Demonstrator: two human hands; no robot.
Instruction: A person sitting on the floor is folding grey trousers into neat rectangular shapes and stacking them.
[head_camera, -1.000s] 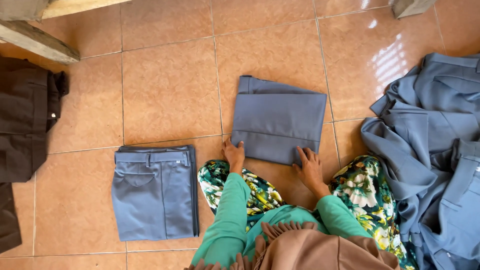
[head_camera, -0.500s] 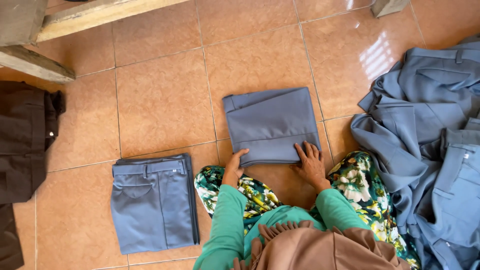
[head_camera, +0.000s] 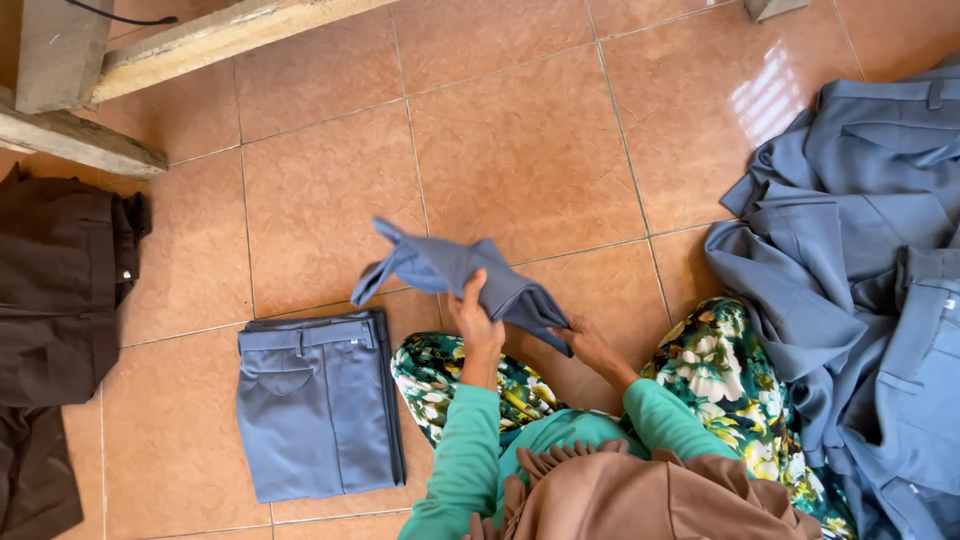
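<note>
1. Blue-grey folded garment (head_camera: 455, 270), lifted above the tiled floor (head_camera: 520, 150) at frame centre.
2. Left hand (head_camera: 473, 312) grips its middle; right hand (head_camera: 585, 340) clasps its lower right corner.
3. Folded trousers (head_camera: 315, 405) lie lower left.

Folded grey-blue trousers (head_camera: 455, 275) lifted off the tiled floor (head_camera: 520, 150) in left hand (head_camera: 475, 318) and right hand (head_camera: 590, 345).

pile of blue-grey garments (head_camera: 860, 260): cut off at right edge. dark brown garments (head_camera: 55, 290): cut off at left edge. right hand (head_camera: 590, 345): fingers hidden under folded blue-grey garment (head_camera: 455, 272).
</note>
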